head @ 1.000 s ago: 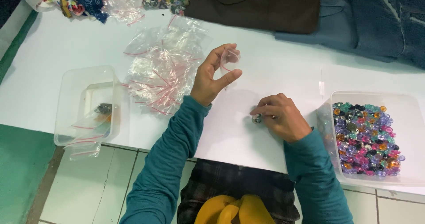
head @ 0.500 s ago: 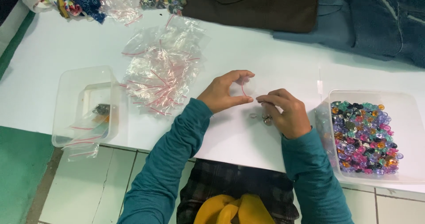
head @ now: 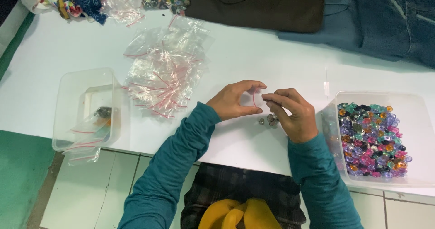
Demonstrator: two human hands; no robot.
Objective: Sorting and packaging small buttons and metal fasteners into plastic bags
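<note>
My left hand [head: 235, 101] holds a small clear zip bag [head: 255, 98] with a red strip, pinched between thumb and fingers above the white table [head: 272, 61]. My right hand [head: 290, 113] meets it at the bag's mouth, its fingertips pinched together on something too small to make out. A few small dark beads [head: 268, 120] lie on the table just under both hands. Both arms wear teal sleeves.
A clear tub of several colourful beads [head: 371, 138] stands at the right. A pile of empty zip bags [head: 165, 70] lies at centre left, and a clear tub [head: 86, 106] with filled bags at the left edge. Dark brown and blue cloths lie along the far side.
My left hand has come down from a raised position with the small bag and moved right. My right hand has lifted off the beads on the table to meet the bag.
</note>
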